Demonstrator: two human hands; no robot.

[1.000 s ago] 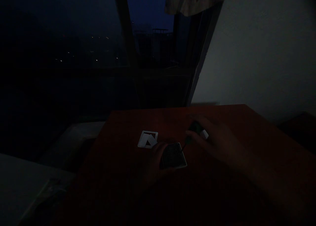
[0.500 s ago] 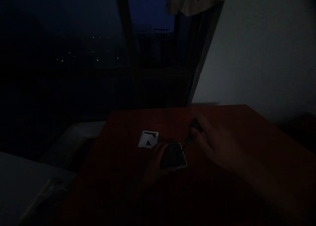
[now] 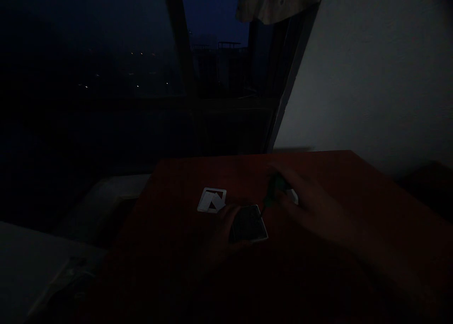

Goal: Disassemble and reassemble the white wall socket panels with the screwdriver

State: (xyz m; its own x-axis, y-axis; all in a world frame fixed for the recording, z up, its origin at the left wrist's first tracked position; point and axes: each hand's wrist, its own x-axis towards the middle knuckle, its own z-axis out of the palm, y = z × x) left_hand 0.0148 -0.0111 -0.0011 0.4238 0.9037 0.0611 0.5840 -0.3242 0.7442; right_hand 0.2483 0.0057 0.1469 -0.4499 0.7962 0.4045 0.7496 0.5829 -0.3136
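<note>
My left hand (image 3: 222, 234) is closed around the left side of a small square dark box with a pale rim (image 3: 249, 225), perhaps a wall switch, on the table. In my right hand (image 3: 307, 203) is a screwdriver (image 3: 274, 189) with a green handle. Its thin shaft slants down to the box's upper right edge, and the dimness hides whether the tip sits on a screw. Just beyond my left fingers lies a white square frame (image 3: 200, 205) with loose white plates (image 3: 218, 202) on it. A pale piece (image 3: 293, 196) shows behind my right hand.
The reddish table (image 3: 170, 187) meets a dark window (image 3: 226, 125) and a pale wall (image 3: 371, 78) at the back. Cloth (image 3: 279, 3) hangs at the top. A pale surface (image 3: 38, 248) lies at the lower left. The room is very dim.
My right fingers have shifted around the green handle and look more extended, showing more of it and the pale piece behind. The box and my left hand have hardly moved.
</note>
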